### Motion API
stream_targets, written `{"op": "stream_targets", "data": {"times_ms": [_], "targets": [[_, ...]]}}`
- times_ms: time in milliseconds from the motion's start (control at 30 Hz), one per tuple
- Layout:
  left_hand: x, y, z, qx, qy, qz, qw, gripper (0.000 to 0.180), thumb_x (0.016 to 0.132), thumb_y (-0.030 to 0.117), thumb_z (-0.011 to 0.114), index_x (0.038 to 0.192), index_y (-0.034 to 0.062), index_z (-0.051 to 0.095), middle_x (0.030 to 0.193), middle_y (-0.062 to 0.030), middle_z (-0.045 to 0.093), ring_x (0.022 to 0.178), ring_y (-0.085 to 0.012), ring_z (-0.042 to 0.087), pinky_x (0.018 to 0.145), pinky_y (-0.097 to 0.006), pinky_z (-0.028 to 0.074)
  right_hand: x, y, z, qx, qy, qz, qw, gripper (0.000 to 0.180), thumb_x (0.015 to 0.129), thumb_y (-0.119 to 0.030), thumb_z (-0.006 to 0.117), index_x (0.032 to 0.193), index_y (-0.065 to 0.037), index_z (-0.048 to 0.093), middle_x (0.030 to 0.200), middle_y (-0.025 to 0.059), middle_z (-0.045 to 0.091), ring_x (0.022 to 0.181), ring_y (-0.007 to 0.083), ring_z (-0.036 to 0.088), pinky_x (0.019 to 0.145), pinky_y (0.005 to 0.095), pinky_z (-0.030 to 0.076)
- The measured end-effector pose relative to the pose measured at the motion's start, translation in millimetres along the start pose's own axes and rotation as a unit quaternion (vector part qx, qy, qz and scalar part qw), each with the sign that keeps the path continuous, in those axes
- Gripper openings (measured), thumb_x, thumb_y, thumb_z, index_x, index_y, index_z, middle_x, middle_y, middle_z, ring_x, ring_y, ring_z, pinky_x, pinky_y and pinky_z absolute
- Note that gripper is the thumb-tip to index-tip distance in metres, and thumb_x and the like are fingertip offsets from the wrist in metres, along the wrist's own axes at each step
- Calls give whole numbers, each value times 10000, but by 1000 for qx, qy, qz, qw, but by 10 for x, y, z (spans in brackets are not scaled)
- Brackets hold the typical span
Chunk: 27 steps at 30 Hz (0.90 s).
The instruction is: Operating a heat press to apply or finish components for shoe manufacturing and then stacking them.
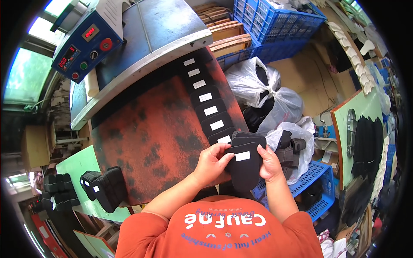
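In front of my chest I hold a small stack of black insoles (245, 174), fanned slightly at the upper end. A white label (242, 156) lies on the top one. My left hand (212, 163) grips the left edge, its thumb close to the label. Around the right edge my right hand (270, 164) is closed, thumb on top. Just beyond, a row of overlapping black insoles (214, 115), each with a white label, runs up the right side of a reddish-brown, black-stained belt (150, 142). The nearest of them is partly covered by the held stack.
A machine with a blue control box (81, 47) stands over the belt's far end. More labelled insoles (107, 189) are piled on a green board at left. To the right are tied plastic bags (275, 92), a blue crate (327, 185) and a green board (344, 146); stacked blue crates (275, 26) stand behind.
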State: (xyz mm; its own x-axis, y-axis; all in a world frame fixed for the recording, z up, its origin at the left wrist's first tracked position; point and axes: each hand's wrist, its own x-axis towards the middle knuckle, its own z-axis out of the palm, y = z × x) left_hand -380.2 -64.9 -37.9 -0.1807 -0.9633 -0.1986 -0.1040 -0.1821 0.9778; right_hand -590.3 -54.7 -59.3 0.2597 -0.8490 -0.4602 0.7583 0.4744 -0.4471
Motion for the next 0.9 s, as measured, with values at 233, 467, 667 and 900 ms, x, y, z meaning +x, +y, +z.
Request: {"op": "stream_targets", "data": {"times_ms": [233, 467, 667, 900], "targets": [[-103, -192, -59, 24, 13, -109, 994, 198, 827, 46, 631, 1001, -16, 558, 792, -31, 625, 646, -54, 556, 541, -205, 476, -207, -509, -247, 93, 22, -75, 993, 485, 951, -357, 381, 1285, -7, 419, 1293, 159, 476, 1191, 325, 462, 1005, 469, 368], [-212, -157, -106, 136, 52, 82, 986, 320, 757, 83, 703, 1006, 11, 516, 811, -46, 480, 611, -114, 470, 590, -245, 426, -6, -94, 228, 48, 74, -81, 993, 286, 918, -153, 499, 1187, -58, 523, 1146, 95, 581, 1060, 258, 558, 935, 422, 442], [378, 136, -803, -84, 178, 1, 981, 120, 868, 150, 595, 907, 44, 556, 759, 2, 573, 583, -22, 458, 526, -179, 394, 559, 206, 779, 97, 6, -97, 990, 276, 916, -127, 510, 1192, -105, 511, 1134, 83, 579, 1044, 246, 566, 899, 405, 479], [806, 292, -1286, 50, -45, -38, 997, 160, 814, 132, 645, 916, 15, 607, 780, -18, 615, 668, -61, 525, 575, -215, 436, 1120, 465, 1204, 57, 28, -129, 990, 252, 910, -121, 522, 1161, -105, 542, 1129, 73, 583, 1047, 218, 564, 920, 368, 461]]}}
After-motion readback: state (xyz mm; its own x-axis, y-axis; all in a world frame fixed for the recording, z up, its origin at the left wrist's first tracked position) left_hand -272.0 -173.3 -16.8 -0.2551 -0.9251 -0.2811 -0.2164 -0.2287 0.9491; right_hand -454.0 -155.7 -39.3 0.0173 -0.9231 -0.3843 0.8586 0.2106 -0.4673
